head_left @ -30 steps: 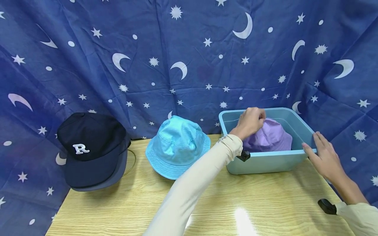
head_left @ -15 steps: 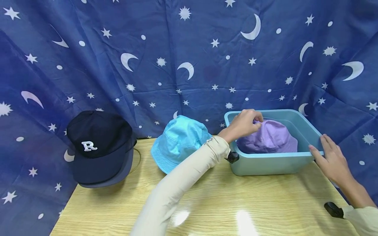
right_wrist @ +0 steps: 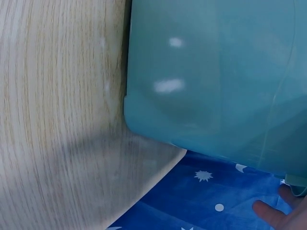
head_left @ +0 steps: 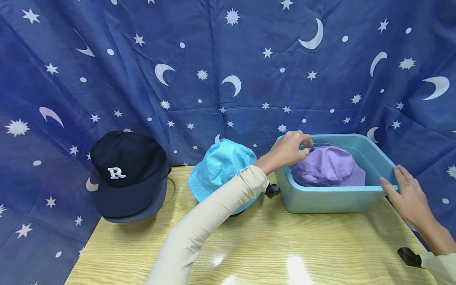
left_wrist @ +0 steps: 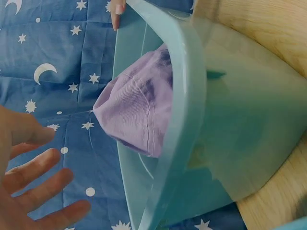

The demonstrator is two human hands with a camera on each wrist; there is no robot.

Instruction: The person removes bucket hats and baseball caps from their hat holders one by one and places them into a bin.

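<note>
A purple bucket hat (head_left: pixel 329 166) sits crown up inside a light blue-green plastic bin (head_left: pixel 331 194). My left hand (head_left: pixel 290 148) hangs over the bin's left rim, its loosely bent fingers holding nothing. In the left wrist view the left hand (left_wrist: pixel 38 182) has its fingers spread apart from the hat (left_wrist: pixel 136 103). At the bin's front right corner my right hand (head_left: pixel 409 194) holds the rim, thumb over the edge and fingers along the outer side. Only some fingers (right_wrist: pixel 268 213) of it show in the right wrist view.
A bright blue bucket hat (head_left: pixel 222 164) stands left of the bin, partly behind my left sleeve (head_left: pixel 210 213). Farther left is a navy cap (head_left: pixel 130 174) with a white letter R. A starry blue curtain (head_left: pixel 199 59) hangs behind the wooden table (head_left: pixel 263 241).
My left hand has let go of the purple hat's crown and drawn back left toward the rim. The right hand keeps its place on the bin. The head view has shifted left slightly.
</note>
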